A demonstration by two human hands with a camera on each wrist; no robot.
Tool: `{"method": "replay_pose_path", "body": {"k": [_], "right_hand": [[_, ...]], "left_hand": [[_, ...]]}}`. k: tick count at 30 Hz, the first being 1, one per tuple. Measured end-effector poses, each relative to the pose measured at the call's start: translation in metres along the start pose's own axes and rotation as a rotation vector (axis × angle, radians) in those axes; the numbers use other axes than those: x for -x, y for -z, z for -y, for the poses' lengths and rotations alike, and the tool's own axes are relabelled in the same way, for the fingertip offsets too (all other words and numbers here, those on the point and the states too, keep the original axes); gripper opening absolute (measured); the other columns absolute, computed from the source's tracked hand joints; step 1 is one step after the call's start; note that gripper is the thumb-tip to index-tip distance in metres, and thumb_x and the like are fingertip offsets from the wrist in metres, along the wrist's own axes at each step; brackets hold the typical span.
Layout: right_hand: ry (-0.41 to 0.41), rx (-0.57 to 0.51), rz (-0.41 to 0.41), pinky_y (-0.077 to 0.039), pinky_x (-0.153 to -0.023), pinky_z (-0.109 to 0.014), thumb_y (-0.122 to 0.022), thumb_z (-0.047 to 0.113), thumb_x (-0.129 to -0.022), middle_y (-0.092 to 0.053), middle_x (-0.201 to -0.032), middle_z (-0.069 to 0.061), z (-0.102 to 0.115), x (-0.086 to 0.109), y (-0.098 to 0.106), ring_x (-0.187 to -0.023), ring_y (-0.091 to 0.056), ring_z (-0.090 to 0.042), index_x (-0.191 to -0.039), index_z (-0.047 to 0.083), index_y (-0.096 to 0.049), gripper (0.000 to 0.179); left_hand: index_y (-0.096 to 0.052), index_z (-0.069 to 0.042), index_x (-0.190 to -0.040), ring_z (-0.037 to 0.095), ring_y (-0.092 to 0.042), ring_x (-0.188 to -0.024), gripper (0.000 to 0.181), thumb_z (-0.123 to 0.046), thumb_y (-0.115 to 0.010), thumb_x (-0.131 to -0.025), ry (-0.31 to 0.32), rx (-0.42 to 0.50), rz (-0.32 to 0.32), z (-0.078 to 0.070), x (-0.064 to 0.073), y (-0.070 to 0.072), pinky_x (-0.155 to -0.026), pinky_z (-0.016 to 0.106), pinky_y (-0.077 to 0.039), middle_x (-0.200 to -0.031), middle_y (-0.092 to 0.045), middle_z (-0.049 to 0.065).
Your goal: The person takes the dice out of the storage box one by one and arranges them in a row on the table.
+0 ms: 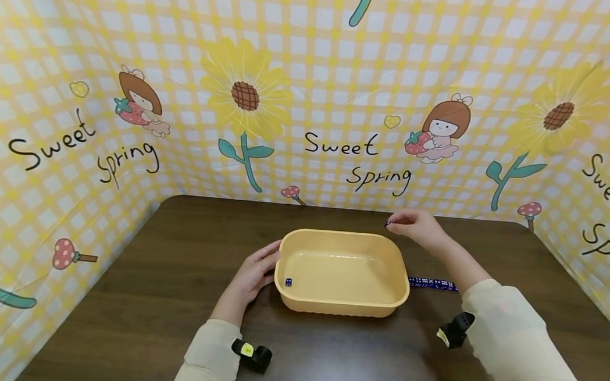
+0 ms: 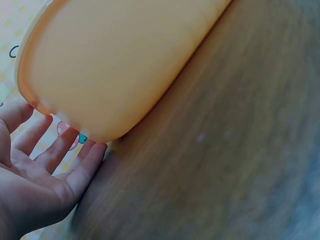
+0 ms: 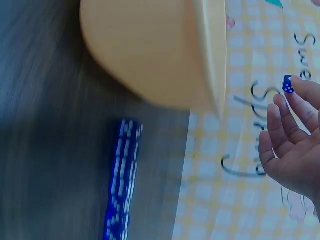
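A yellow plastic tub (image 1: 340,306) stands on the table, with one blue die (image 1: 289,282) lying in its left front corner. At the tub's left end, my left hand (image 1: 254,273) touches the outer wall; in the left wrist view the fingers (image 2: 55,150) reach out to the wall and rim. My right hand (image 1: 418,228) is raised beyond the tub's far right corner. Between thumb and forefinger it pinches a blue die with white dots (image 3: 287,84). A row of blue dice (image 1: 432,284) lies to the right of the tub, partly hidden by the right sleeve.
The dark wooden table (image 1: 172,299) reaches back to a yellow checked cloth (image 1: 331,99) that hangs behind and at both sides. Each sleeve carries a black wrist camera, one on the left (image 1: 255,356) and one on the right (image 1: 456,330).
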State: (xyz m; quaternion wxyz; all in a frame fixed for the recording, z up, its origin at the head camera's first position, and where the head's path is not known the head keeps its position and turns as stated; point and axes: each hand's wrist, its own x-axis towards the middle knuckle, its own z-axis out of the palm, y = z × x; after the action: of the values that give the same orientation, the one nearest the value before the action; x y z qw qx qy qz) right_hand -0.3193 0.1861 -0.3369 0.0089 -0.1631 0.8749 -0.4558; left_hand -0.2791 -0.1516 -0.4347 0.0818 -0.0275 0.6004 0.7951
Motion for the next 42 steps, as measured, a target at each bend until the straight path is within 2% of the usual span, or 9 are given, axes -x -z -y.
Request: {"method": "replay_pose_path", "body": {"k": [9, 15, 20, 25, 28, 33, 35, 39, 42], "right_hand": [[-0.036, 0.073, -0.085, -0.043, -0.072, -0.035, -0.06, 0.022, -0.082, -0.057, -0.093, -0.014, -0.022, 0.024, 0.042, -0.083, -0.051, -0.019, -0.097, -0.005, -0.059, 0.031], [-0.047, 0.141, -0.118, -0.041, -0.073, -0.038, -0.058, 0.024, -0.083, -0.059, -0.092, -0.013, -0.035, 0.041, 0.061, -0.083, -0.052, -0.018, -0.096, -0.004, -0.059, 0.031], [-0.071, 0.153, -0.151, -0.041, -0.07, -0.036, -0.057, 0.023, -0.084, -0.059, -0.09, -0.014, -0.049, 0.057, 0.075, -0.079, -0.052, -0.016, -0.097, -0.006, -0.058, 0.032], [-0.104, 0.127, -0.178, -0.043, -0.065, -0.026, -0.057, 0.022, -0.084, -0.06, -0.088, -0.017, -0.065, 0.073, 0.086, -0.072, -0.055, -0.009, -0.098, -0.008, -0.057, 0.033], [-0.106, 0.111, -0.197, -0.043, -0.063, -0.022, -0.057, 0.02, -0.084, -0.062, -0.084, -0.011, -0.073, 0.081, 0.091, -0.069, -0.054, -0.005, -0.097, -0.01, -0.056, 0.033], [-0.121, 0.126, -0.204, -0.042, -0.061, -0.022, -0.056, 0.019, -0.084, -0.06, -0.077, 0.003, -0.086, 0.093, 0.098, -0.067, -0.054, -0.004, -0.097, -0.011, -0.055, 0.033], [-0.138, 0.135, -0.2, -0.042, -0.062, -0.024, -0.056, 0.019, -0.085, -0.061, -0.078, 0.001, -0.092, 0.098, 0.1, -0.067, -0.054, -0.006, -0.097, -0.012, -0.055, 0.033], [-0.178, 0.139, -0.191, -0.042, -0.064, -0.027, -0.055, 0.016, -0.085, -0.061, -0.084, -0.012, -0.106, 0.108, 0.102, -0.068, -0.055, -0.011, -0.098, -0.014, -0.054, 0.033], [-0.202, 0.098, -0.194, -0.044, -0.063, -0.027, -0.054, 0.013, -0.085, -0.061, -0.084, -0.014, -0.117, 0.113, 0.102, -0.069, -0.056, -0.013, -0.097, -0.016, -0.053, 0.032]], "left_hand": [[-0.045, -0.008, -0.126, 0.023, -0.049, -0.1, 0.043, -0.015, -0.054, -0.085, -0.01, -0.007, 0.013, 0.0, -0.001, -0.001, -0.075, 0.037, -0.043, -0.121, -0.047, 0.013], [-0.045, -0.011, -0.126, 0.022, -0.049, -0.1, 0.042, -0.016, -0.054, -0.085, 0.005, -0.015, 0.002, -0.001, 0.0, 0.002, -0.077, 0.038, -0.042, -0.121, -0.046, 0.013], [-0.043, -0.01, -0.128, 0.024, -0.047, -0.103, 0.045, -0.018, -0.054, -0.085, 0.001, -0.022, 0.016, -0.001, 0.0, 0.002, -0.078, 0.037, -0.042, -0.124, -0.044, 0.015], [-0.043, -0.01, -0.128, 0.023, -0.049, -0.1, 0.044, -0.017, -0.054, -0.086, 0.009, -0.02, 0.012, 0.0, -0.001, 0.001, -0.077, 0.037, -0.042, -0.121, -0.046, 0.014], [-0.043, -0.01, -0.128, 0.022, -0.05, -0.1, 0.044, -0.017, -0.054, -0.085, 0.01, -0.018, 0.015, 0.001, -0.001, 0.001, -0.077, 0.037, -0.042, -0.121, -0.047, 0.013], [-0.042, -0.01, -0.129, 0.023, -0.048, -0.102, 0.046, -0.018, -0.054, -0.085, 0.009, -0.018, 0.022, 0.001, -0.001, 0.001, -0.077, 0.037, -0.042, -0.123, -0.045, 0.014], [-0.041, -0.01, -0.129, 0.023, -0.048, -0.103, 0.046, -0.018, -0.054, -0.085, 0.008, -0.022, 0.027, 0.001, -0.001, 0.002, -0.077, 0.037, -0.042, -0.124, -0.044, 0.015], [-0.041, -0.01, -0.129, 0.023, -0.047, -0.104, 0.047, -0.019, -0.055, -0.085, 0.008, -0.025, 0.035, 0.001, -0.002, 0.002, -0.078, 0.037, -0.042, -0.125, -0.043, 0.015], [-0.041, -0.009, -0.129, 0.023, -0.047, -0.104, 0.047, -0.018, -0.055, -0.085, 0.007, -0.015, 0.035, 0.001, -0.002, 0.002, -0.078, 0.037, -0.041, -0.125, -0.043, 0.016]]}}
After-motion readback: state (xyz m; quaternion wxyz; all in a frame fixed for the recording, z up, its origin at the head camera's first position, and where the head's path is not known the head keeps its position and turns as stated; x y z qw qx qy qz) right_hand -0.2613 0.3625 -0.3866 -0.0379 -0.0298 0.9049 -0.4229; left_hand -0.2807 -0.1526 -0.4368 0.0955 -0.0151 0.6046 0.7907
